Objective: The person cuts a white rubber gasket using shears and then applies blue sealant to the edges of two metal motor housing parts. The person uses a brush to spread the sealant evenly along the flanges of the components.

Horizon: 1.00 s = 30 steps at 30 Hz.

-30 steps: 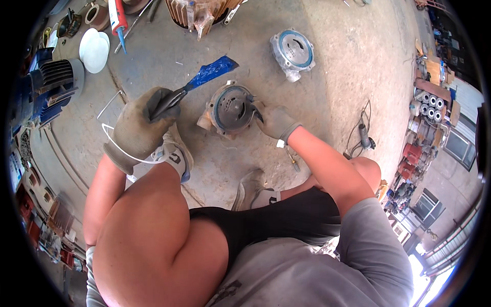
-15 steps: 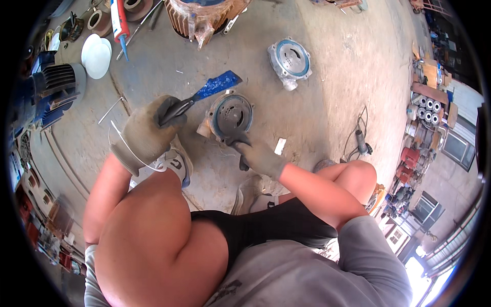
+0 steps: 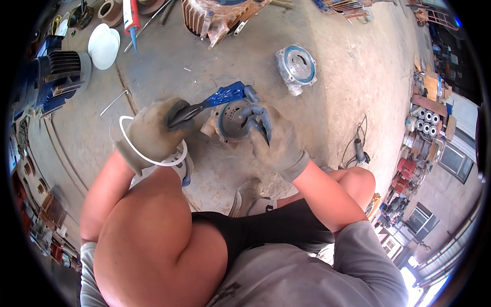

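In my gloved left hand [image 3: 156,125] is the dark handle of a putty knife, its blade [image 3: 226,95] coated in glossy blue paste. A white ring [image 3: 124,137] hangs loosely around that glove. My right hand [image 3: 273,130], in a glove with blue-grey stained fingers, has its fingers apart and somewhat bent. One fingertip is at the end of the blue blade; whether it touches cannot be made out. Below the blade, a round metal cover [image 3: 232,123] with small holes and a blue-smeared rim lies on the floor, partly hidden by the right fingers.
A similar metal cover [image 3: 299,64] lies farther right. A rusty finned motor housing [image 3: 215,20] stands at the far side. Left of it are a red sealant tube [image 3: 131,20] and white discs [image 3: 104,48]. A blue finned motor [image 3: 56,77] sits left, a corded tool [image 3: 360,151] right.
My right hand has left the near edge of the metal cover and risen to the blade's end, its fingers spreading. The putty knife has shifted slightly right and lower.
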Each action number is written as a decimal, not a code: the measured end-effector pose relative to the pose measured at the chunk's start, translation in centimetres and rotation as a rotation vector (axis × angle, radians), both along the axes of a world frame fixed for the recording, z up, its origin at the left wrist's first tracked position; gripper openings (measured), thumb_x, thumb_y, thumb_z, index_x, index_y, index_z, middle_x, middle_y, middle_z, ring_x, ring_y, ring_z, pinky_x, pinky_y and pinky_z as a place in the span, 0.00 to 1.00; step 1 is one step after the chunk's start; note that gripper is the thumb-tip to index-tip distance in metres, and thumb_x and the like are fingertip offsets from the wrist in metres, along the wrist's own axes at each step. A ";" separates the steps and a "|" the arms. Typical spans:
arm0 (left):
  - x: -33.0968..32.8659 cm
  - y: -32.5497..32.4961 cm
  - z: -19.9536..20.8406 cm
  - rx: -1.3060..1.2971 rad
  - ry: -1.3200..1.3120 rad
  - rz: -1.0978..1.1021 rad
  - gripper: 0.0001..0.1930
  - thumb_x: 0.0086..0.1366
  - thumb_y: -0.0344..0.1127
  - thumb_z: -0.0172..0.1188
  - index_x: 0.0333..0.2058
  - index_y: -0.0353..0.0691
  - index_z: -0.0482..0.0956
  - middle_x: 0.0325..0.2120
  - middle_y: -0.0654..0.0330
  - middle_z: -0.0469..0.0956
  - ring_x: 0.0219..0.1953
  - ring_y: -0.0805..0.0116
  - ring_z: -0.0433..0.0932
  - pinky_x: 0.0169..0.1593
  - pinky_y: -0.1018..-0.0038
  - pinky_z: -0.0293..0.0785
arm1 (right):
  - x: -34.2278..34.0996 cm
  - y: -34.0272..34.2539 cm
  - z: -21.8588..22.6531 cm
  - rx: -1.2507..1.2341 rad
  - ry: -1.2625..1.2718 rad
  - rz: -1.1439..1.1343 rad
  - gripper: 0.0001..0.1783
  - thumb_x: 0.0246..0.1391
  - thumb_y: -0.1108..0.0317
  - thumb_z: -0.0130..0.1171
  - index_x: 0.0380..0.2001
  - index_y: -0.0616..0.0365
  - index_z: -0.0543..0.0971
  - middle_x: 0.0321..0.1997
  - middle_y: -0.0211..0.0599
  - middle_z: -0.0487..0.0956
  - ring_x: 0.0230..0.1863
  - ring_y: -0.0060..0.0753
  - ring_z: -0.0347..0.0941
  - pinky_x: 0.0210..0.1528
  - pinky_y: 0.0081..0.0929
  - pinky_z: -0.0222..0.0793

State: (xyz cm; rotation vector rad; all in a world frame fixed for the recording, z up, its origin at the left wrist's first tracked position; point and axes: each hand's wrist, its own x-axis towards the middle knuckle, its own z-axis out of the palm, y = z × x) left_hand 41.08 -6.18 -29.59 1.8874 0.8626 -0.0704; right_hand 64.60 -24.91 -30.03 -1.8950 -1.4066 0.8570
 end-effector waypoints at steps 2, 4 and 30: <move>-0.1 0.0 0.0 -0.021 0.014 0.008 0.11 0.65 0.36 0.67 0.43 0.38 0.83 0.34 0.45 0.83 0.41 0.39 0.83 0.47 0.53 0.77 | -0.2 0.1 -0.3 -0.003 -0.004 0.005 0.23 0.62 0.68 0.62 0.59 0.61 0.74 0.44 0.57 0.85 0.44 0.65 0.84 0.47 0.51 0.80; -0.2 0.2 0.4 -0.053 0.028 0.019 0.11 0.64 0.36 0.67 0.43 0.38 0.82 0.34 0.45 0.82 0.41 0.39 0.82 0.47 0.53 0.77 | -0.5 0.3 -0.1 -0.031 0.030 -0.017 0.23 0.62 0.69 0.61 0.59 0.61 0.74 0.45 0.58 0.84 0.45 0.65 0.84 0.48 0.51 0.79; -0.2 0.9 -0.8 -0.059 0.038 0.090 0.13 0.69 0.33 0.66 0.50 0.35 0.83 0.35 0.59 0.84 0.35 0.72 0.80 0.44 0.71 0.77 | 0.7 -6.9 -17.3 -0.199 1.496 -1.464 0.13 0.74 0.57 0.48 0.54 0.47 0.74 0.54 0.37 0.85 0.38 0.33 0.75 0.37 0.30 0.70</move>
